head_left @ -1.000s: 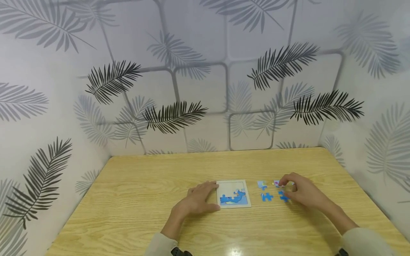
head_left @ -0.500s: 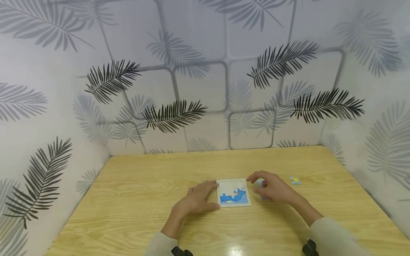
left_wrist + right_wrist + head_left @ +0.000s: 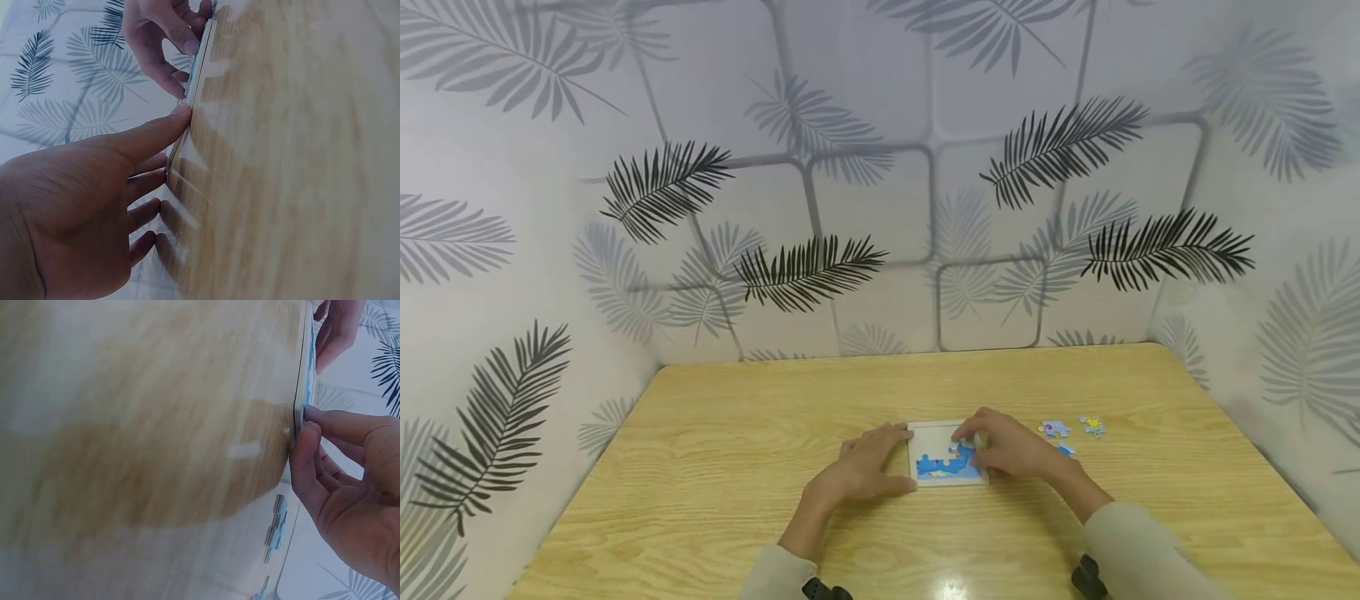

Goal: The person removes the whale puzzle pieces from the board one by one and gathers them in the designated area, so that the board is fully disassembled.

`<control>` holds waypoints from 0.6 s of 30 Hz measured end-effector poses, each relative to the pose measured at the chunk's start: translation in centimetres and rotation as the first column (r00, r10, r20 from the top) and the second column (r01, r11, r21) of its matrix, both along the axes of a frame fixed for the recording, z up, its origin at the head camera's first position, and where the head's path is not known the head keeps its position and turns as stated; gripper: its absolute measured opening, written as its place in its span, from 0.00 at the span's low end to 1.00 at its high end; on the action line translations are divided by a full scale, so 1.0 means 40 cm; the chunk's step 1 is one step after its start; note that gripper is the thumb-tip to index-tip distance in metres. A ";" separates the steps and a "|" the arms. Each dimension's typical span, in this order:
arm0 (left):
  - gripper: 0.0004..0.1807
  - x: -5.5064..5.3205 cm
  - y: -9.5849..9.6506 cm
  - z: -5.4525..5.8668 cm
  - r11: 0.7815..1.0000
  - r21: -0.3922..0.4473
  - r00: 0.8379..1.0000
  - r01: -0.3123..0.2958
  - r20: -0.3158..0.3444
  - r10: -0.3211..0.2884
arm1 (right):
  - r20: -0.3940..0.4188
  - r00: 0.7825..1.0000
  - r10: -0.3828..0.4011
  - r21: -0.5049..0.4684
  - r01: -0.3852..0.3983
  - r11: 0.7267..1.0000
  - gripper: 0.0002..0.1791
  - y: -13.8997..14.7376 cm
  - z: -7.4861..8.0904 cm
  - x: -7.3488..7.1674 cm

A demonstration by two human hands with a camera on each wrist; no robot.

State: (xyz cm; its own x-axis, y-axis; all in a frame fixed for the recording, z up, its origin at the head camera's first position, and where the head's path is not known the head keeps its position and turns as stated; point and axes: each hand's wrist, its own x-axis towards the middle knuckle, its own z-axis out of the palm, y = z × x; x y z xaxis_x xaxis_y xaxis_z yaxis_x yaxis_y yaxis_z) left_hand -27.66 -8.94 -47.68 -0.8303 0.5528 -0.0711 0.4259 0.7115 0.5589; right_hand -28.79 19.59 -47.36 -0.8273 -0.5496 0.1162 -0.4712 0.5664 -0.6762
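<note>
Hands and square panel, with clock directions taken from the head view and 12 o'clock set away from the person. A shallow, nearly square, cream-rimmed puzzle frame is laid flat on the pale yellow wood-grained table, between the two hands. Its lower part and its 3 o'clock side are covered by a blue printed picture section; the pale backing is exposed toward 11 o'clock. No pronounced long axis is presented by the frame, and its sides are set roughly square to the person. The 9 o'clock edge is touched by the left hand, its thumb and extended fingers spread wide, with nothing seen to be grasped. The 3 o'clock edge is overlapped by the right hand, its fingers bent; whether a piece is pinched there cannot be told. The governing relation is judged to be that of right hand to backing: the backing is placed at 9 o'clock from the right index fingertip, near it. Beyond the right hand, a lilac jigsaw piece with a pink mark and a pale-blue jigsaw piece with a yellow sun are found toward 2 o'clock, and a partly hidden blue jigsaw piece toward 3 o'clock.
</note>
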 end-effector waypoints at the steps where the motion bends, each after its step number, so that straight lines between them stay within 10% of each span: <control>1: 0.42 0.000 0.000 0.001 1.000 0.000 1.000 0.000 -0.001 0.000 | 0.019 1.000 -0.012 0.008 0.012 1.000 0.18 -0.002 0.000 -0.002; 9: 0.42 -0.004 0.001 0.002 1.000 0.009 1.000 0.001 -0.002 -0.001 | 0.069 0.996 -0.064 0.028 0.062 0.998 0.20 -0.013 0.003 -0.007; 18: 0.42 -0.005 -0.001 -0.015 1.000 0.004 1.000 0.000 -0.023 0.000 | -0.053 0.997 -0.050 0.054 0.053 0.997 0.19 -0.012 0.001 0.001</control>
State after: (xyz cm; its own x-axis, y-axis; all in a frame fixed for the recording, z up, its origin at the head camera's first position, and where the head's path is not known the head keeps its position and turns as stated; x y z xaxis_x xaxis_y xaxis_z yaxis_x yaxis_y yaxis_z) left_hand -27.88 -8.98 -48.28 -0.8319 0.5527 -0.0497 0.4385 0.7097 0.5514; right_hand -28.75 19.11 -47.33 -0.8483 -0.5133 0.1299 -0.4740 0.6267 -0.6185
